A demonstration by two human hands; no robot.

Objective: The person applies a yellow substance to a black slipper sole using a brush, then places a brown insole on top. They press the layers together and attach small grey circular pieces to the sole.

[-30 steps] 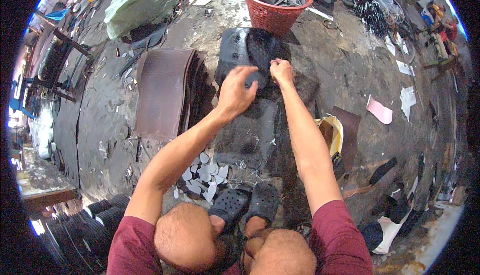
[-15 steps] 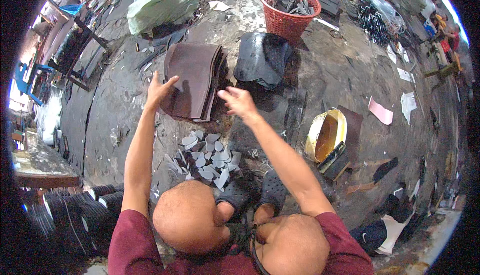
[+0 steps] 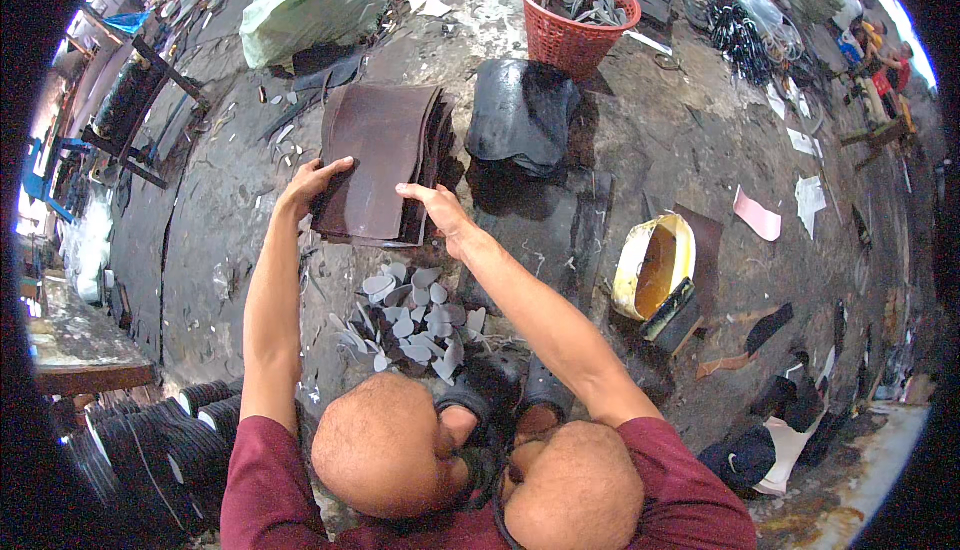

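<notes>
A stack of dark brown sheets lies on the floor in front of me, its right edges fanned unevenly. My left hand grips its left side, thumb on the top sheet and fingers over the edge. On the stack's lower right side, my right hand has its thumb on top, with the other fingers largely hidden beneath the edge. Just right of the stack sits a pile of black, glossy curved sheets. Small grey teardrop-shaped pieces lie heaped between the stack and my feet.
Behind the black pile stands a red basket of grey scraps. A yellowish glue tub with a brush is at right. A pale green plastic bag lies far left; bundled black soles are near left.
My right hand has moved left onto the stack's edge and closed there. My left hand has closed lower on the left side. The view has shifted slightly.
</notes>
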